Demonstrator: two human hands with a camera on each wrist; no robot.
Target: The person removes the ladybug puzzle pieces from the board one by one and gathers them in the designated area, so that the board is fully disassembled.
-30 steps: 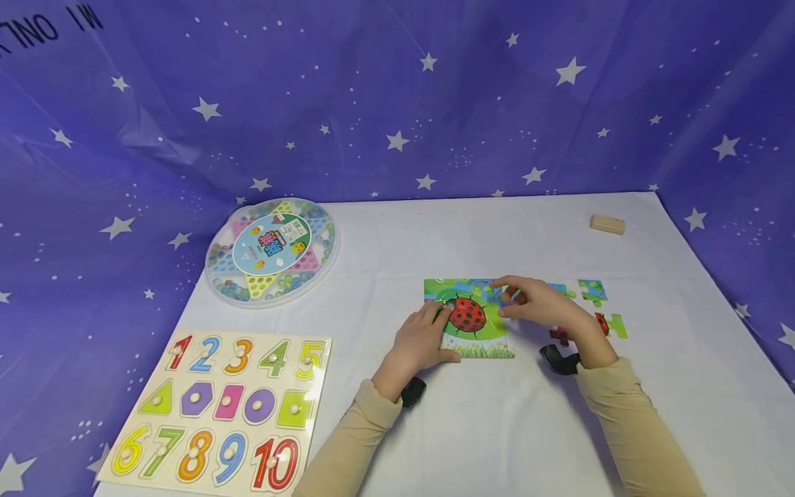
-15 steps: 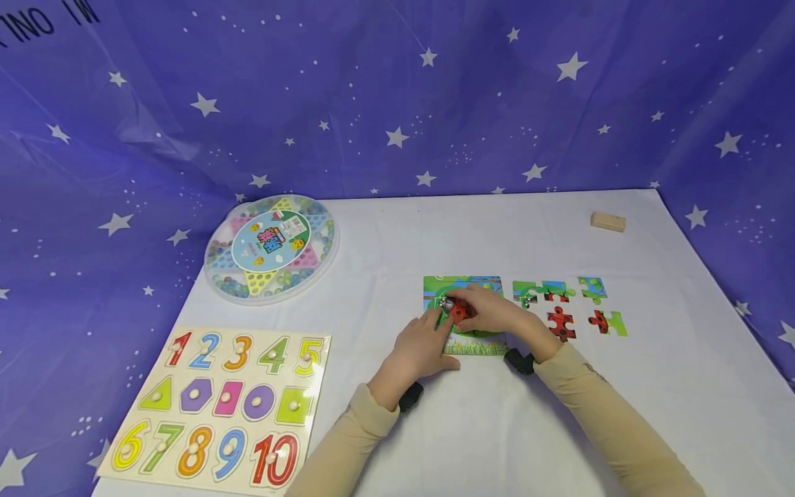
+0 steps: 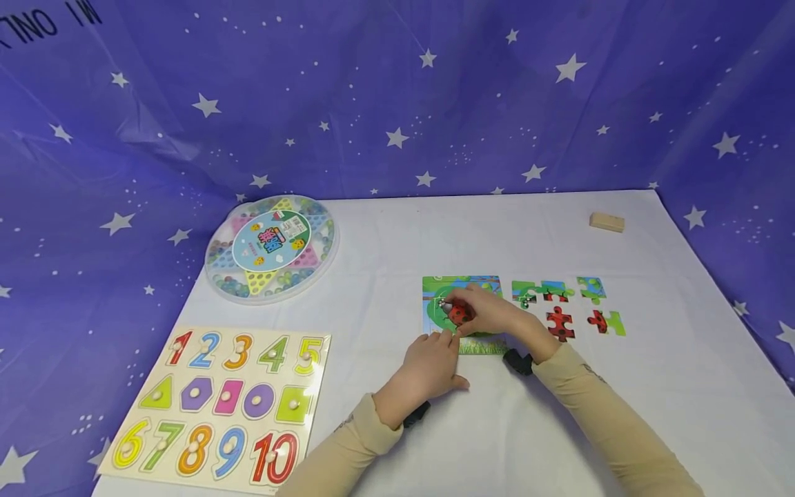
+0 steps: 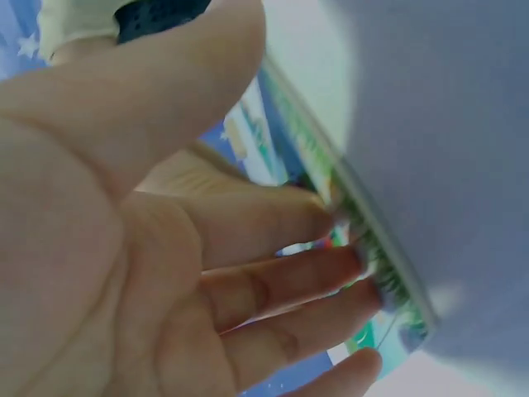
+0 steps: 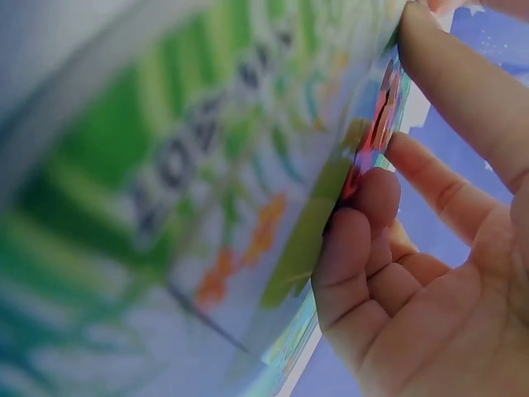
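The right hand is bent over the ladybug picture on the puzzle, thumb and forefinger set on either side of the red back; the right wrist view shows its fingertips touching the pieces, but I cannot tell whether a piece is truly pinched. The left hand lies with fingers straight and thumb held out, its fingertips at the puzzle's near edge. The puzzle sits flat on the white surface, with loose pieces spread just beyond it on the right.

The step looks like working a piece at the ladybug's body — whether to seat it or ease it out, the pictures do not settle. Either way, the left fingers would do best as a light brace, keeping the puzzle from skidding without bending its rim. The right fingertips should take one piece by its edges and move it straight up or down — a tilt could catch the interlocking tabs and drag the neighbours along.
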